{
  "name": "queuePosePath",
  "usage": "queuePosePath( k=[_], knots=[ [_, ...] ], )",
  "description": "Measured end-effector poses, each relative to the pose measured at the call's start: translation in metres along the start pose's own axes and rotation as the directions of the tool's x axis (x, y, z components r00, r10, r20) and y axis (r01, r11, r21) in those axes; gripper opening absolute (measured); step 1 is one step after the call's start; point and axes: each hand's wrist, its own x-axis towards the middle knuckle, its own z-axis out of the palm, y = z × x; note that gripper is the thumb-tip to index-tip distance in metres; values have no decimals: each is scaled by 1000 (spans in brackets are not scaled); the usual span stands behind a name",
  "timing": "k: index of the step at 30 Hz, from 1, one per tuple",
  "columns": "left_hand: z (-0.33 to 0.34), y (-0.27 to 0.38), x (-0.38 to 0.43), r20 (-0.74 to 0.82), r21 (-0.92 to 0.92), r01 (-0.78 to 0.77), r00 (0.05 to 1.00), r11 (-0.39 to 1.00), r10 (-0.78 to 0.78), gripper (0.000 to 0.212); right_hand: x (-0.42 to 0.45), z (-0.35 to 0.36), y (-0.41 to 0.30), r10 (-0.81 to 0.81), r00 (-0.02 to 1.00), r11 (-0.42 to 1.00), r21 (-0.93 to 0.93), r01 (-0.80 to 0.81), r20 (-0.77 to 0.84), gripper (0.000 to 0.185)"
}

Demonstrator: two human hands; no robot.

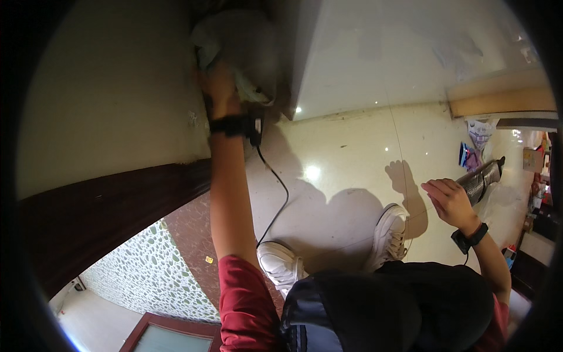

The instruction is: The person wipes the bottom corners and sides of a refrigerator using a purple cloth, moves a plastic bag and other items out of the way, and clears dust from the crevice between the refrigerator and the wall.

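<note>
My left hand [222,86] reaches into a dark gap between the wall and a glossy white panel. It is blurred and lies against a pale, plastic-like bag [246,44]; whether its fingers grip the bag cannot be made out. A black strap with a device [237,126] circles that wrist, and a black cable [286,193] hangs from it. Held out over the floor, my right hand [451,202] has loosely bent fingers, with nothing visible in them. Another strapped device [468,237] sits on the right wrist.
The glossy white panel [360,57] rises ahead; a pale wall [110,97] with dark skirting [114,198] stands left. Right lie a dark wrapped bundle [490,176] and a printed plastic bag [481,132]. Patterned flooring [149,268] begins at a brown threshold [193,233].
</note>
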Motion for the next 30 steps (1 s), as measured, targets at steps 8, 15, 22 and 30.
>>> queuePosePath(
  k=[8, 15, 22, 30],
  knots=[
    [22, -5, 49, -148, 814, -306, 713, 493, 686, 65, 4, 3, 1, 41, 999, 999, -12, -40, 12, 38],
    [19, -55, 65, 129, 923, 62, 879, -380, 458, 47, -8, 25, 1, 64, 998, 996, 61, -65, 20, 29],
    [23, -51, 27, 146, 950, -31, 923, -309, 356, 26, -7, 32, -5, 43, 999, 997, 66, -43, -3, 28],
    [6, -10, -92, 170, 974, -224, 676, -20, 717, 37, 1, 40, -9, 6, 999, 995, 100, -2, -36, 31]
  ],
)
